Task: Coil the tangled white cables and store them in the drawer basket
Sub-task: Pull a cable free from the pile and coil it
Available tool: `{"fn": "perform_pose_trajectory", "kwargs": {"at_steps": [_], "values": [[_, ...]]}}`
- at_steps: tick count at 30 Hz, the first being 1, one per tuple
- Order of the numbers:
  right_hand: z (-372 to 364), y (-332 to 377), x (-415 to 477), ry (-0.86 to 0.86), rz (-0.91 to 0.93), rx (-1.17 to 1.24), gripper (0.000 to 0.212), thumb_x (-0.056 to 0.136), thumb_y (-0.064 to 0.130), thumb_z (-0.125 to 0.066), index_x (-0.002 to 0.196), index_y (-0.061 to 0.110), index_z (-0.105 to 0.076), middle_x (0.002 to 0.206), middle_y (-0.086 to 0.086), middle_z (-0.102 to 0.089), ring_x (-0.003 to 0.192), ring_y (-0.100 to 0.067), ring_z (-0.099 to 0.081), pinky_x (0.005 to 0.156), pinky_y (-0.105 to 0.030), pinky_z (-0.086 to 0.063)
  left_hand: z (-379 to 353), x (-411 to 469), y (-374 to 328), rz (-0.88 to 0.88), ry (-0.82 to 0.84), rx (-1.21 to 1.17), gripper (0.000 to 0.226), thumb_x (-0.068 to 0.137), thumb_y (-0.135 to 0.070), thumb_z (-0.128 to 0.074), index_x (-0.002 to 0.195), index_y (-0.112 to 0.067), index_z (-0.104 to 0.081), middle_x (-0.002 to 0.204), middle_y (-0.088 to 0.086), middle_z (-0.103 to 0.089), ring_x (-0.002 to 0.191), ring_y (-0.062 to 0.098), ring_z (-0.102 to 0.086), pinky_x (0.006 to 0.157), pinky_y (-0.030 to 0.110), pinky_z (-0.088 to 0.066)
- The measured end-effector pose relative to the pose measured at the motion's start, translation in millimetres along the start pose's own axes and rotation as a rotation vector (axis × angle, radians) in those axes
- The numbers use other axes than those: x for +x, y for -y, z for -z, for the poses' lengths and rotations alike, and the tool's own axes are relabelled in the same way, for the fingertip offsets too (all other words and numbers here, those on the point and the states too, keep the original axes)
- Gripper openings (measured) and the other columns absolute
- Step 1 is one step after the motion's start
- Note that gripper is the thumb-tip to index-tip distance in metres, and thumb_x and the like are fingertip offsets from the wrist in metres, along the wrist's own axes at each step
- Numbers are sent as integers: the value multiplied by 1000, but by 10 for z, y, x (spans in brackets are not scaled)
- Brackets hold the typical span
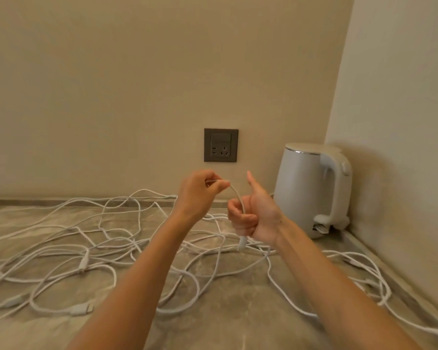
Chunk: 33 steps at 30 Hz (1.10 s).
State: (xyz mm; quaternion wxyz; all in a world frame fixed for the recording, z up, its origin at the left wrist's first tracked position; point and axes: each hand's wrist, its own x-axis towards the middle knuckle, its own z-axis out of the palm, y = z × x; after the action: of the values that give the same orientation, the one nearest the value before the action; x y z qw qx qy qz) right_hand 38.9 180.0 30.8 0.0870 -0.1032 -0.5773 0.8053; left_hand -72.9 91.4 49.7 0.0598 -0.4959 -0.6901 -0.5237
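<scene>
Head view, single frame. Grey-brown marbled stone desk (pixel 238 314) fills the lower half of the frame and meets a beige wall (pixel 111 97) along its far edge. Tangled white cables (pixel 83 261) lie loose on the desk, spread in overlapping loops from the left edge across the middle to the lower right; several white connector ends show among the strands at lower left. Both forearms reach in from the bottom edge towards the centre of the frame. Left hand (pixel 200 190), just left of centre, is raised above the desk, its fingers curled and its thumb and fingertips pinching one thin white cable strand (pixel 237 194). That strand arcs from the pinch to the right and down into the right hand (pixel 253 215), just beside the left. The right hand's fingers are wrapped round the strand in a fist, thumb sticking straight up and clear of it. A short white plug end (pixel 242 242) hangs out of the bottom of the right fist, just above the strands on the desk. Dark grey square wall socket (pixel 221 145) sits on the wall above the hands. White electric kettle with a handle (pixel 311 188) stands on the desk in the right corner, beside the right hand and apart from it.
</scene>
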Motion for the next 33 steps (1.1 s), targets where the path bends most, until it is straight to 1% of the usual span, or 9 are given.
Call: {"fn": "perform_pose_trajectory", "kwargs": {"at_steps": [5,9,12,16,22,25,28,30,33], "values": [[-64,-35,139,210,-45,214,88,82,78,-6,46,11,-50,28,7,-27,31,-7,-11,35,-17,-16,-92,114,200,49,3,-17,8,83,-19,-66,78,-13,-66,60,-8,-53,56,-1,-46,53,8,-33],[-47,51,152,232,46,402,87,84,76,-6,44,10,-48,30,5,-30,37,-9,-9,34,-17,-19,-232,10,338,78,306,-91,33,87,4,-50,64,-18,-60,50,-7,-53,42,-1,-48,49,15,-40],[11,109,156,167,120,498,84,83,77,-14,45,9,-46,36,2,-30,38,-9,-16,37,-19,-22,-305,-68,335,102,527,-92,36,88,2,-41,61,-14,-56,51,3,-56,44,11,-52,53,22,-46],[118,133,123,35,214,531,64,84,61,-33,50,8,-46,45,0,-28,40,-12,-27,42,-21,-26,-303,-57,342,121,635,-3,40,97,-7,-36,62,-15,-53,37,-8,-47,36,3,-44,48,16,-40],[82,146,119,-150,400,557,29,72,37,-44,66,8,-46,57,-4,-32,50,-15,-31,58,-27,-27,-257,-66,179,85,809,190,39,99,-19,-37,64,-19,-54,52,-6,-54,44,-2,-50,55,7,-38],[92,172,100,-219,437,384,27,75,34,-42,70,8,-45,58,-5,-34,56,-16,-29,62,-29,-28,-212,-74,118,115,869,234,41,99,-23,-39,62,-17,-55,45,-9,-55,52,2,-53,64,12,-40],[41,189,102,-325,398,-22,42,94,36,-28,68,8,-46,56,-5,-35,58,-15,-29,61,-28,-28,-125,-54,32,70,878,286,35,98,-23,-42,67,-15,-57,54,-6,-54,52,5,-51,59,16,-40],[-5,206,119,-408,376,-250,54,99,44,-19,67,10,-45,56,-3,-36,55,-13,-31,58,-25,-29,-69,-26,-11,22,796,317,29,96,-25,-46,73,-16,-61,60,-4,-52,53,5,-48,55,16,-39],[-17,223,136,-535,351,-484,65,96,55,-10,67,11,-47,58,-2,-39,56,-11,-36,63,-25,-31,18,29,-44,-51,632,330,23,91,-28,-55,76,-15,-68,56,-8,-50,45,1,-41,46,13,-31]]}}
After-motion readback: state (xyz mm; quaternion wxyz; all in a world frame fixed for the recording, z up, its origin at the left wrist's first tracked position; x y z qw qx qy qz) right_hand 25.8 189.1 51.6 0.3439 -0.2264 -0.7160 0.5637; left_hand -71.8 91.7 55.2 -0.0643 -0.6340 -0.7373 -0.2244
